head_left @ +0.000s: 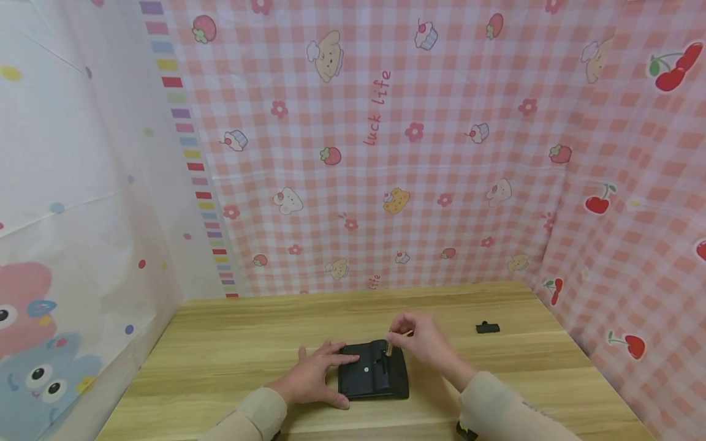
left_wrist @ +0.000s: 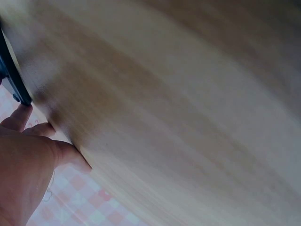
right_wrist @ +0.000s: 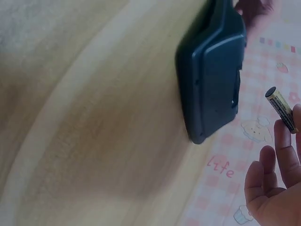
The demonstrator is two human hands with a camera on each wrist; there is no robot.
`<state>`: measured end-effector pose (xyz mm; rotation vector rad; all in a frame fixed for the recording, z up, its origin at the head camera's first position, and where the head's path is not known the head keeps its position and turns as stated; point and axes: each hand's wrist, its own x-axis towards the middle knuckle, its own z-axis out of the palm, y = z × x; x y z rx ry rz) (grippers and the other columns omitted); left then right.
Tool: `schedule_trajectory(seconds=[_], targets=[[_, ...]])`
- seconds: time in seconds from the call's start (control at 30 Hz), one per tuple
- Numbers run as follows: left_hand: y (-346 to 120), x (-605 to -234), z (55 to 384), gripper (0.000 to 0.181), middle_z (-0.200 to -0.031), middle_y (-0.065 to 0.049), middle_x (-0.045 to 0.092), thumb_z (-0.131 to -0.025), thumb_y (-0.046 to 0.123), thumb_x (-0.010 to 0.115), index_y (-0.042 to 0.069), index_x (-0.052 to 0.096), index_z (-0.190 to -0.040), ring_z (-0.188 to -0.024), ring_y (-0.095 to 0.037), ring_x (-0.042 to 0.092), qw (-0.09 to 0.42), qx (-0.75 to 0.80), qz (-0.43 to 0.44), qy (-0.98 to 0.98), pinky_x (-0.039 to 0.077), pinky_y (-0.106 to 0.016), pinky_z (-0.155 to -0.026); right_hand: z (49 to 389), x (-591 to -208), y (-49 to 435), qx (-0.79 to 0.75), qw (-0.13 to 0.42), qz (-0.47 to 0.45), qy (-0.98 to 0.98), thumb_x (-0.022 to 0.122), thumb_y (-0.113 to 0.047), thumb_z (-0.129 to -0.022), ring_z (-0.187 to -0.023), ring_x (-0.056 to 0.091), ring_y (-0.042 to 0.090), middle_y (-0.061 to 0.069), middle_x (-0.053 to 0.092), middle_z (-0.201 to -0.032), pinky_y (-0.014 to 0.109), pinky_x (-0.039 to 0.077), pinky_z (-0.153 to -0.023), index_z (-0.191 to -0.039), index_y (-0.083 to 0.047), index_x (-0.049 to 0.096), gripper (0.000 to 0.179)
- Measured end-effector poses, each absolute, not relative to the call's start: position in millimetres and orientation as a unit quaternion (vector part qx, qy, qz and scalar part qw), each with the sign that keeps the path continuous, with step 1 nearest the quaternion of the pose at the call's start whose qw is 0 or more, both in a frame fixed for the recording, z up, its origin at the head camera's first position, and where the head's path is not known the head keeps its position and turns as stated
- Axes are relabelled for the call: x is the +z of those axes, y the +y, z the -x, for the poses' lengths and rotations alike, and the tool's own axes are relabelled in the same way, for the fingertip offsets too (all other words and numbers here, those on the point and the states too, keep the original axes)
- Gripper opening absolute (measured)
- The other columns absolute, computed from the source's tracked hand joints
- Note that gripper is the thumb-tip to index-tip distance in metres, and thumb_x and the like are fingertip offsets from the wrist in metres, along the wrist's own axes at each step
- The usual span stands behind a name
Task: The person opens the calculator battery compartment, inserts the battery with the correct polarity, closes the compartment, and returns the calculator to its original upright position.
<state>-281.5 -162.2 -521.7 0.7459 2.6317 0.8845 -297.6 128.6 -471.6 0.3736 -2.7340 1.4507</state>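
A black calculator-like device (head_left: 358, 373) lies face down on the table, a battery slot open at its upper right. My left hand (head_left: 317, 375) spreads over its left side, fingers on the back and thumb by the near edge; the left wrist view shows that hand (left_wrist: 30, 157) beside the device's edge (left_wrist: 16, 77). Between thumb and fingertips, my right hand (head_left: 421, 340) pinches a small cylindrical battery (head_left: 389, 349) tilted over the slot. In the right wrist view, the battery (right_wrist: 282, 109) is apart from the device (right_wrist: 214, 89), its black end toward it.
A small black battery cover (head_left: 488, 327) lies at the right on the wooden table (head_left: 248, 324). Partly hidden by the right sleeve, a dark object (head_left: 466, 430) sits at the near edge. Patterned cloth (head_left: 353, 184) hangs behind and on both sides.
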Motion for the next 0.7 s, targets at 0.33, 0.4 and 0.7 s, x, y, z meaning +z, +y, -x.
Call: schedule_trajectory(seconds=[0.33, 0.4, 0.7], targets=[[-162.9, -522.7, 281.9, 0.084, -0.173, -0.012, 0.038, -0.077, 0.047, 0.096, 0.040, 0.060, -0.152, -0.164, -0.051, 0.021, 0.133, 0.301, -0.255, 0.909, -0.003, -0.093, -0.113, 294.8, -480.6, 122.9, 0.424, 0.015, -0.159, -0.892, 0.084, -0.019, -0.094, -0.082, 0.062, 0.006, -0.007, 0.073, -0.088, 0.025, 0.051, -0.073, -0.092, -0.018, 0.071, 0.013], [-162.9, -523.1, 282.2, 0.083, -0.173, -0.012, 0.038, -0.077, 0.047, 0.095, 0.040, 0.060, -0.152, -0.164, -0.050, 0.021, 0.132, 0.300, -0.254, 0.910, -0.002, -0.092, -0.114, 294.2, -481.2, 122.1, 0.423, 0.010, -0.159, -0.892, 0.083, -0.019, -0.095, -0.082, 0.062, 0.008, -0.007, 0.073, -0.088, 0.025, 0.051, -0.072, -0.092, -0.018, 0.071, 0.012], [-162.7, -522.9, 281.9, 0.083, -0.174, -0.013, 0.037, -0.077, 0.047, 0.095, 0.039, 0.060, -0.152, -0.164, -0.051, 0.020, 0.132, 0.299, -0.256, 0.910, -0.003, -0.093, -0.113, 294.2, -489.2, 118.9, 0.402, 0.020, -0.169, -0.900, 0.085, -0.018, -0.093, -0.084, 0.062, 0.008, -0.009, 0.070, -0.084, 0.025, 0.050, -0.072, -0.090, -0.019, 0.070, 0.015]])
